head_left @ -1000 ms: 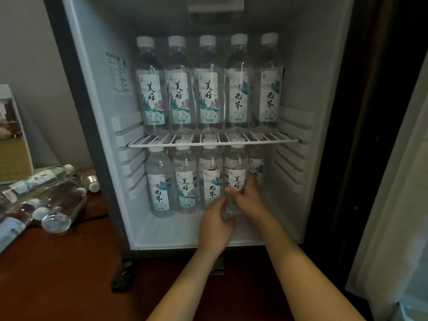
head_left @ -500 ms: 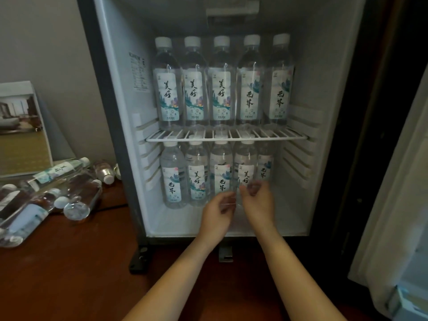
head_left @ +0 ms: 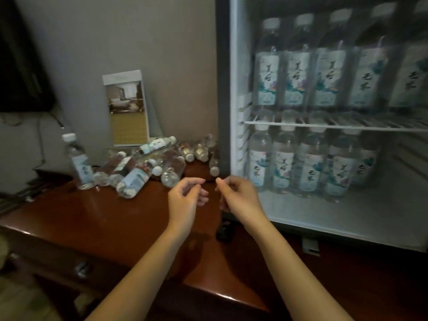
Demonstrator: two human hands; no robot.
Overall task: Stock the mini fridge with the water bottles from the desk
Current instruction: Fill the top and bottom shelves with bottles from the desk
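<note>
The mini fridge (head_left: 234, 93) stands open on the right, with several water bottles upright on its wire shelf (head_left: 324, 125) and several more on its floor (head_left: 324, 214). A pile of water bottles (head_left: 148, 165) lies on the brown desk (head_left: 97, 218) left of the fridge, and one bottle (head_left: 78, 161) stands upright beside the pile. My left hand (head_left: 185, 200) and my right hand (head_left: 238, 195) hover over the desk in front of the fridge's left edge, fingers loosely curled, holding nothing.
A printed card with a room photo (head_left: 126, 107) leans on the wall behind the pile. A dark screen (head_left: 20, 66) fills the far left. The desk's front edge (head_left: 129, 265) runs below my forearms.
Both hands let go of the bottle on the fridge floor and drew back out to the left. My view swung left, bringing the desk pile into the middle.
</note>
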